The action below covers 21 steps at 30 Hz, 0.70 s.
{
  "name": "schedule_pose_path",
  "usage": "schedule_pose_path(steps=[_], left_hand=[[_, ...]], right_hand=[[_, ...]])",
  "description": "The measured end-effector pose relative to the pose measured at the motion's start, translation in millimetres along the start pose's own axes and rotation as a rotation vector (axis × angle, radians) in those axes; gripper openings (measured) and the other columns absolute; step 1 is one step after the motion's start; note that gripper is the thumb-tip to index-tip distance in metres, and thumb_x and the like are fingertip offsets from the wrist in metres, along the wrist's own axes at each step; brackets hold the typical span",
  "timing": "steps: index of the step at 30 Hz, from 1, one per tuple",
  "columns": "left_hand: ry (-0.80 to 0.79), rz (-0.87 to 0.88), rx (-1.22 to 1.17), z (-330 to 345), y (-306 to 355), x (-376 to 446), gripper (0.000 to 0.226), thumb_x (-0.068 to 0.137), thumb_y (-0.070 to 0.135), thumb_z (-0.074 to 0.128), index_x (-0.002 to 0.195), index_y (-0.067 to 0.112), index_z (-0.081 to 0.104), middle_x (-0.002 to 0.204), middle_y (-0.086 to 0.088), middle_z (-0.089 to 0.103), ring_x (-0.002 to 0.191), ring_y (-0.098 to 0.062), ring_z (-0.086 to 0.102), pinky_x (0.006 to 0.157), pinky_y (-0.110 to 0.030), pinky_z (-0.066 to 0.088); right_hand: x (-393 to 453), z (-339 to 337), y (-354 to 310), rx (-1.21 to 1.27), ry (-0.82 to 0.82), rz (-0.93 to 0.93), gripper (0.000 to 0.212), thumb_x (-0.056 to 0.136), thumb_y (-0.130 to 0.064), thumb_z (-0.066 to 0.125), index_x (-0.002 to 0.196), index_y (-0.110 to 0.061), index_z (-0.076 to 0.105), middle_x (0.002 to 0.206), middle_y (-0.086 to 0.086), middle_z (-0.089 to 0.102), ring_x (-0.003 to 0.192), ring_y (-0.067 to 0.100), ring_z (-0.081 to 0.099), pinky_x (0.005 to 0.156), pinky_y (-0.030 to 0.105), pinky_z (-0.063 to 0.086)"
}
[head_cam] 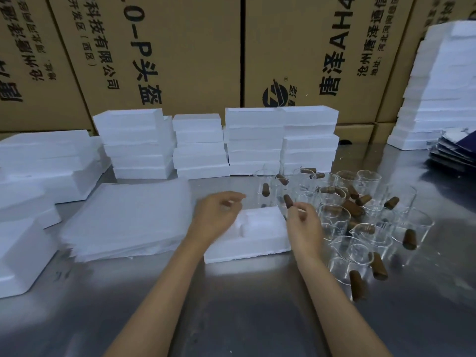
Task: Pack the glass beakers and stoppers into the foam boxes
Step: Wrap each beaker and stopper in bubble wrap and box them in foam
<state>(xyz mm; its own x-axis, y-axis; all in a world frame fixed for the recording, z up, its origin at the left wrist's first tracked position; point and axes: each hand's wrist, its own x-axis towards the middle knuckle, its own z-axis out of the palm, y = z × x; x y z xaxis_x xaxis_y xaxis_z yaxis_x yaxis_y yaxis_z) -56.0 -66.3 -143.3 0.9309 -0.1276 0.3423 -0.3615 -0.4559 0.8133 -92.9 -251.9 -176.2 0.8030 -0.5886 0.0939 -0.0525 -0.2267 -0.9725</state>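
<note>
An open white foam box (260,244) with moulded recesses lies on the steel table in front of me. My right hand (302,222) is over its right end and pinches a brown stopper (287,201) at the fingertips. My left hand (219,213) hovers above the box's left end with fingers loosely curled and blurred; I see nothing in it. Several clear glass beakers (360,235) stand in a cluster right of the box, with several brown stoppers (378,266) lying among and inside them.
A stack of thin white foam sheets (128,220) lies left of the box. Stacked foam boxes (255,140) line the back, with more at the far left (31,176) and far right (443,86). Dark blue flat cartons (456,148) sit at the right. Cardboard cartons (283,47) form the back wall.
</note>
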Motion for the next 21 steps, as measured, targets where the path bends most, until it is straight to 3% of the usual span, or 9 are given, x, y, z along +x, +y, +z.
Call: schedule_pose_path(steps=[2, 6, 8, 11, 14, 17, 21], left_hand=[[0.097, 0.009, -0.124, -6, 3, -2, 0.026, 0.091, 0.009, 0.059, 0.093, 0.029, 0.076, 0.098, 0.016, 0.074, 0.093, -0.002, 0.066, 0.083, -0.009, 0.044], [0.238, -0.001, -0.207, -25, 10, -9, 0.027, 0.090, 0.004, 0.056, 0.090, 0.023, 0.076, 0.091, 0.008, 0.075, 0.081, -0.010, 0.064, 0.073, -0.018, 0.048], [0.282, 0.016, -0.304, -36, 18, -9, 0.030, 0.090, -0.002, 0.053, 0.091, 0.019, 0.074, 0.088, 0.001, 0.074, 0.077, -0.014, 0.063, 0.072, -0.024, 0.051], [0.288, -0.002, -0.539, -56, 30, -7, 0.029, 0.091, -0.004, 0.051, 0.096, 0.012, 0.074, 0.089, -0.008, 0.074, 0.073, -0.018, 0.064, 0.066, -0.026, 0.054], [0.307, -0.035, -0.640, -78, 28, -8, 0.027, 0.091, -0.003, 0.053, 0.099, 0.011, 0.075, 0.092, -0.012, 0.073, 0.075, -0.022, 0.066, 0.065, -0.026, 0.054], [0.412, -0.051, -0.626, -99, 20, -12, 0.026, 0.092, 0.000, 0.053, 0.098, 0.011, 0.075, 0.091, -0.012, 0.073, 0.074, -0.022, 0.066, 0.063, -0.027, 0.054], [0.568, -0.107, -0.644, -119, 12, -13, 0.025, 0.094, -0.001, 0.052, 0.099, 0.010, 0.073, 0.085, -0.006, 0.072, 0.069, -0.018, 0.064, 0.060, -0.024, 0.052]], right_hand=[[4, 2, -2, -0.009, -0.002, 0.004, 0.023, 0.095, -0.037, 0.051, 0.116, -0.035, 0.058, 0.102, -0.010, 0.064, 0.084, 0.008, 0.057, 0.067, 0.027, 0.038], [16, 4, -11, -0.117, -0.028, 0.027, 0.048, 0.094, -0.046, 0.055, 0.137, -0.025, 0.055, 0.106, -0.006, 0.062, 0.101, 0.018, 0.055, 0.085, 0.032, 0.040], [23, 3, -17, -0.192, -0.035, 0.044, 0.042, 0.091, -0.049, 0.057, 0.126, -0.025, 0.063, 0.112, -0.004, 0.069, 0.103, 0.022, 0.060, 0.082, 0.032, 0.041], [30, 6, -20, -0.270, -0.001, 0.053, 0.034, 0.088, -0.054, 0.060, 0.089, -0.023, 0.074, 0.078, -0.009, 0.069, 0.069, 0.012, 0.056, 0.061, 0.028, 0.037], [33, 9, -18, -0.298, 0.020, 0.071, 0.038, 0.087, -0.055, 0.063, 0.068, -0.024, 0.071, 0.068, -0.009, 0.067, 0.066, 0.011, 0.057, 0.063, 0.028, 0.044], [37, 4, -16, -0.260, -0.012, 0.119, 0.033, 0.087, -0.048, 0.066, 0.064, -0.024, 0.069, 0.072, -0.007, 0.072, 0.076, 0.018, 0.067, 0.078, 0.037, 0.054], [36, -2, -14, -0.239, -0.098, 0.147, 0.030, 0.086, -0.039, 0.063, 0.078, -0.012, 0.074, 0.076, 0.006, 0.074, 0.076, 0.025, 0.068, 0.084, 0.043, 0.055]])
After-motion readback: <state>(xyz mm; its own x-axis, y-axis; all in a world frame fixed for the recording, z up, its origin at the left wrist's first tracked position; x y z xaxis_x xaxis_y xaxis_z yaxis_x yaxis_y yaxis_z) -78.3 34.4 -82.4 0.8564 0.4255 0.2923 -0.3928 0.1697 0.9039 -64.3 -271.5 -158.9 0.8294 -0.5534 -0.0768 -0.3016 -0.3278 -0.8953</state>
